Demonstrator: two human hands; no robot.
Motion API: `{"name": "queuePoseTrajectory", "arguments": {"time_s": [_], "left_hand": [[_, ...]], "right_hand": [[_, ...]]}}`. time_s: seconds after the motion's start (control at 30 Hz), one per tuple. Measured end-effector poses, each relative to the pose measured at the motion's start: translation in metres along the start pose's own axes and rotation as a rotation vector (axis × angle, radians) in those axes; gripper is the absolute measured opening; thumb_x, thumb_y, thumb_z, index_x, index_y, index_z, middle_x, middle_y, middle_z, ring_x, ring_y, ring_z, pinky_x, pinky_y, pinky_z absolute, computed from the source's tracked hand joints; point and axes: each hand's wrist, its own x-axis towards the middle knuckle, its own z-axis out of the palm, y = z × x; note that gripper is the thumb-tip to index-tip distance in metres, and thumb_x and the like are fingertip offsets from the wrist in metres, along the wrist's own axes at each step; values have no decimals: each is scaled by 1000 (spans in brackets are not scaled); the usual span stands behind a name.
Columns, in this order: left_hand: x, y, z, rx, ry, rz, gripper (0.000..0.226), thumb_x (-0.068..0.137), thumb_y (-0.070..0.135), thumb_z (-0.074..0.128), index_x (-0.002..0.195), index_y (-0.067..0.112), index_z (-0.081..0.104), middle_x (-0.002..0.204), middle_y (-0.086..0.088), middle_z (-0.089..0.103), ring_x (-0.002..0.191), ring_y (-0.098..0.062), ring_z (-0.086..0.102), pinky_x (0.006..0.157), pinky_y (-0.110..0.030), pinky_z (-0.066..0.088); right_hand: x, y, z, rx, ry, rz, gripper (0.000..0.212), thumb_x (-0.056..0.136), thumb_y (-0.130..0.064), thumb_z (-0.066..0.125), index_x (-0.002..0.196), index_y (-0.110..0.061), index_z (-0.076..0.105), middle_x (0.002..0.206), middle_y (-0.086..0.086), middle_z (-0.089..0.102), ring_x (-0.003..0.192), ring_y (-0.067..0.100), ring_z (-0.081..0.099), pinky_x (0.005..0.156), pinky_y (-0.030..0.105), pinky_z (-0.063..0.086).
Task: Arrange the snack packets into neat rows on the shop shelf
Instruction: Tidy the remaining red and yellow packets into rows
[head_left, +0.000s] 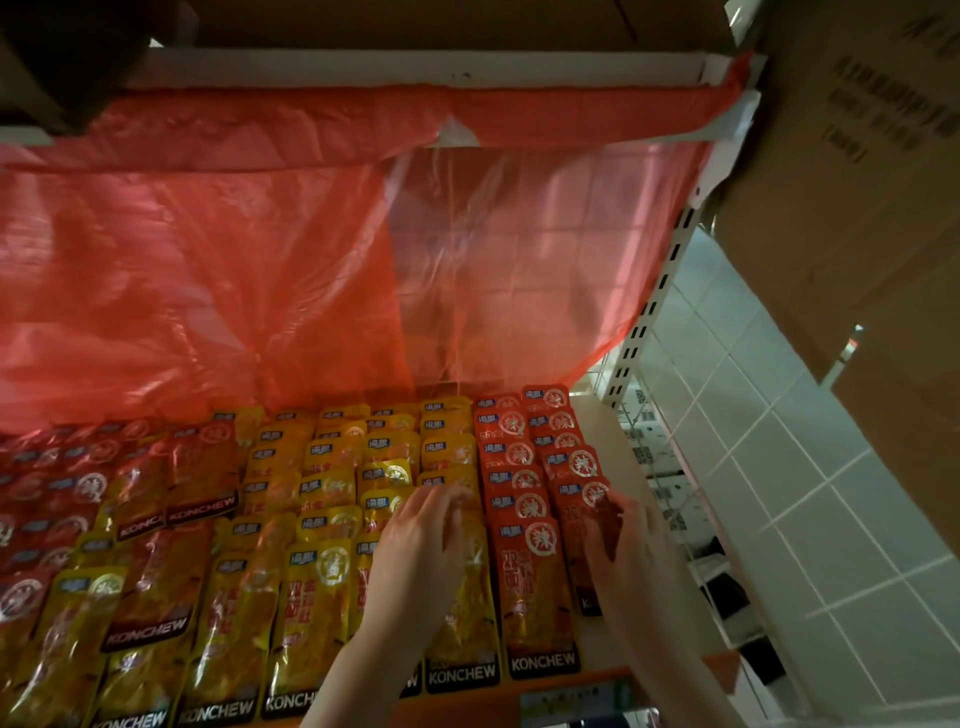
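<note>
a translucent red plastic sheet (208, 270) is hung behind the shelf. a slotted white metal upright (655, 301) is flanked by pale tiled flooring (779, 467) and brown cardboard boxes (857, 182); light is dim.

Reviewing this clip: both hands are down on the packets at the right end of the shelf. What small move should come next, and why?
Probably nudge the rightmost red packet leftward, flush against the neighbouring red row. The right hand touches that packet, which sits tilted and ends short of the front edge, while the left hand rests on the yellow packets beside the row. Its grip is hard to read.
</note>
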Motion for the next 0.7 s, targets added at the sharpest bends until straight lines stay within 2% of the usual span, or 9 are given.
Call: {"name": "queuePoseTrajectory", "arguments": {"time_s": [0.1, 0.27, 0.37, 0.43, 0.5, 0.57, 0.63, 0.7], "left_hand": [[-1, -4, -5, -5, 10, -7, 23, 91, 11, 55, 111, 20, 62, 107, 14, 58, 97, 0, 52, 80, -17, 45], [-3, -19, -16, 8, 35, -4, 21, 89, 9, 57, 107, 19, 63, 103, 11, 63, 97, -7, 57, 81, -23, 50], [-5, -28, -26, 14, 55, -39, 22, 89, 12, 57, 109, 17, 63, 105, 9, 63, 99, -8, 57, 83, -26, 50], [-6, -34, -33, 30, 59, -59, 22, 89, 12, 57, 110, 17, 63, 106, 8, 63, 99, -9, 56, 84, -29, 49], [-9, -44, -41, 63, 79, -74, 21, 88, 11, 58, 107, 17, 64, 104, 7, 63, 98, -13, 57, 83, -33, 50], [-12, -56, -50, 114, 110, -88, 22, 87, 11, 60, 107, 19, 63, 106, 6, 63, 100, -15, 58, 86, -36, 49], [-14, -68, -63, 172, 123, -118, 24, 88, 14, 57, 110, 21, 62, 111, 4, 61, 105, -17, 55, 90, -36, 46], [-16, -81, -80, 230, 148, -151, 27, 87, 13, 56, 112, 20, 60, 112, 1, 59, 104, -22, 54, 87, -38, 45]], "right_hand": [[-3, -1, 1, -103, 50, -66, 25, 84, -17, 66, 104, -4, 59, 94, 6, 59, 87, 23, 55, 76, 33, 37], [-2, -13, -6, -121, 120, -106, 19, 84, -13, 65, 100, -5, 58, 91, 8, 59, 83, 25, 56, 70, 37, 43], [0, -28, -8, -65, 104, -170, 22, 82, -10, 65, 103, -5, 58, 95, 7, 60, 84, 23, 58, 67, 33, 46], [1, -40, -5, 73, 39, -230, 22, 83, -9, 60, 105, -4, 59, 98, 4, 59, 84, 22, 62, 66, 31, 52], [1, -53, 1, 134, -24, -305, 19, 84, -8, 57, 103, -7, 60, 97, -2, 59, 84, 15, 61, 69, 22, 50], [0, -69, 8, 89, -75, -368, 18, 84, -4, 60, 100, -12, 62, 94, -8, 60, 82, 6, 59, 68, 11, 43], [-2, -86, 16, 85, -140, -399, 19, 85, -4, 61, 100, -15, 63, 95, -12, 60, 83, -1, 57, 69, 7, 41], [-4, -102, 29, 97, -190, -449, 19, 86, -3, 61, 101, -14, 65, 95, -11, 62, 82, -4, 56, 70, 3, 41]]}}
